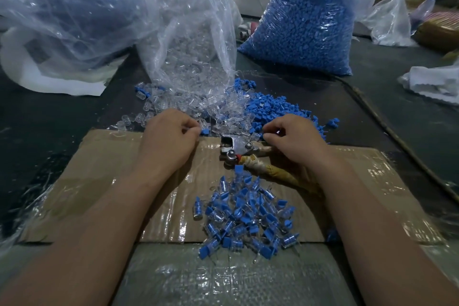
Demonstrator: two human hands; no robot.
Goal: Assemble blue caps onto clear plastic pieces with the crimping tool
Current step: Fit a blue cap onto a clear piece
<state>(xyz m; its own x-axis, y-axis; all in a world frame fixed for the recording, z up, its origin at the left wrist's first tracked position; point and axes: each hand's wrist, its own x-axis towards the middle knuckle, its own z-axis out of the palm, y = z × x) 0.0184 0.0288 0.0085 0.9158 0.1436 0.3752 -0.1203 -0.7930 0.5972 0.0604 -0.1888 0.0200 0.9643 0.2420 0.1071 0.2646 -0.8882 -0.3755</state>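
The crimping tool lies on its side on a taped-over sheet of cardboard, its dull metal head toward the middle of the desk. Its jaws stand slightly apart. Its two handles are wrapped in yellowish tape and pale cloth and splay out toward the right. The lower handle rests free on the cardboard, while the upper one runs in under the right hand.

That hand's fingers are curled, with the fingertips down among the loose blue caps. From here I cannot tell whether it grips the handle or a cap. The left hand sits just beside the tool's head, knuckles up and fingers curled in, thumb and forefinger close together at the edge of the loose clear plastic pieces. Whether it pinches one is hard to make out.

In front of the tool, nearer the person, is a heap of assembled pieces, small clear barrels each with a flat blue tab and many with thin wire legs.

Behind the hands, the clear pieces spill from an open transparent bag. A full bag of blue caps stands to the right of it. A large, crumpled plastic bag bulks at far left.
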